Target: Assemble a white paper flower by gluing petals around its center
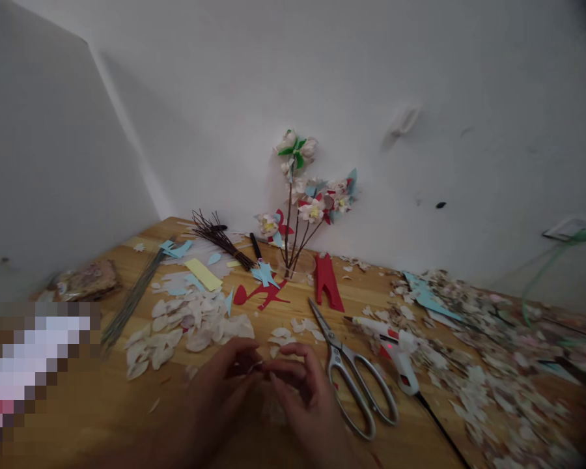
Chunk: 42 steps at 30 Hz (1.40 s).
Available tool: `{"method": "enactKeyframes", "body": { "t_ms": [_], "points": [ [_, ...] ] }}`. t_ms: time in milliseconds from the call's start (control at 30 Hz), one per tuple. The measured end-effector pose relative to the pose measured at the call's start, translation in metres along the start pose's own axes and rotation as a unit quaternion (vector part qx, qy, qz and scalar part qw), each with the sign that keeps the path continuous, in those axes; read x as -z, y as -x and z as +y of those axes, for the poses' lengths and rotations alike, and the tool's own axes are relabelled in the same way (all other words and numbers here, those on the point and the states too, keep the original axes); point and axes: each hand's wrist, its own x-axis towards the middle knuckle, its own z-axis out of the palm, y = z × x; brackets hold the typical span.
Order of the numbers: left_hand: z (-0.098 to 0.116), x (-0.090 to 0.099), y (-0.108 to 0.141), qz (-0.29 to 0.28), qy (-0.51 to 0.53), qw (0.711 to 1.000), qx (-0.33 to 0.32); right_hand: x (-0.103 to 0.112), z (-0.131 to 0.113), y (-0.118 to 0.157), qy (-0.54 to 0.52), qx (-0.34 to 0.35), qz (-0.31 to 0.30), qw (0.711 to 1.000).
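Note:
My left hand (pixel 224 384) and my right hand (pixel 305 391) meet fingertip to fingertip low in the middle of the view. Both are pinched around something small and pale, too hidden to name. Just beyond them lies a heap of white petals (pixel 200 319). Silver scissors (pixel 346 365) rest right of my right hand, their tips pointing away. Farther right is a white glue gun (pixel 395 345) with a red light on it. Behind, handmade flowers (pixel 312 208) on brown stems stand in a clear round holder (pixel 303 266).
A bundle of brown twigs (pixel 224 241), grey wires (pixel 139 293), yellow paper (pixel 204 274) and red paper (pixel 327 283) lie on the wooden table (pixel 112 397). Dried petals and scraps (pixel 498 371) cover the right side. A plastic-wrapped packet (pixel 88 280) is at left. A wall stands behind.

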Motion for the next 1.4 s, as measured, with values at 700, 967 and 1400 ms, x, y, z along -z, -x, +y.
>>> {"method": "enactKeyframes", "body": {
  "t_ms": [700,967,1400],
  "points": [
    [-0.001,0.006,-0.018,0.051,0.138,0.982,0.123,0.019,-0.002,-0.021,-0.086,-0.065,0.108,0.988],
    [0.004,-0.002,-0.008,0.062,0.184,0.979,0.067,0.000,0.003,-0.018,-0.096,-0.072,0.061,0.991],
    [0.022,0.004,0.014,-0.028,-0.030,0.989,-0.139,0.006,-0.002,-0.009,-0.198,-0.065,-0.059,0.976]
  ]
}}
